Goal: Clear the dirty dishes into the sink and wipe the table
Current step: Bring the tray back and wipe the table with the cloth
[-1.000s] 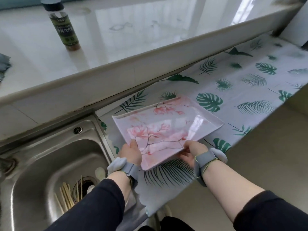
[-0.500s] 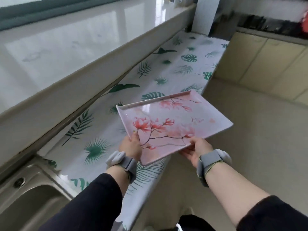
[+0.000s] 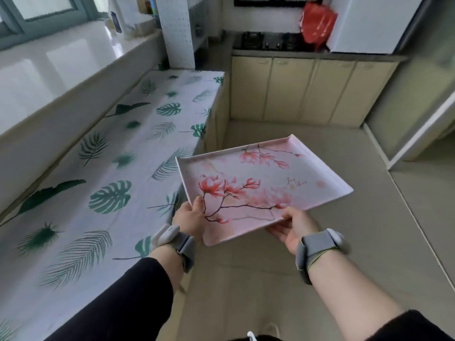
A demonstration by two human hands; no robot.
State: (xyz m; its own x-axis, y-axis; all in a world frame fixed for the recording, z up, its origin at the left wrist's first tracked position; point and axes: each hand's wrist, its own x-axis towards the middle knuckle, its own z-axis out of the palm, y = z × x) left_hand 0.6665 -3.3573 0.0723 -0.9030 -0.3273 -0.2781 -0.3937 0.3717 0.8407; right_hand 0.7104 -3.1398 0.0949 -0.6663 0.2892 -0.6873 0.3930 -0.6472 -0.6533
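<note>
I carry a pink rectangular tray with a red blossom print, held level in the air over the floor, to the right of the counter. My left hand grips its near left corner, thumb on top. My right hand holds the near edge from below, thumb on the rim. Nothing lies on the tray. The sink is out of view.
The leaf-patterned counter cover runs along the left under a white window ledge. Beige cabinets and a dark hob stand ahead, with a red bag above. Beige floor lies below.
I have turned right, away from the sink, which has left the view. The tray has moved from over the counter to over the floor, both hands still holding it.
</note>
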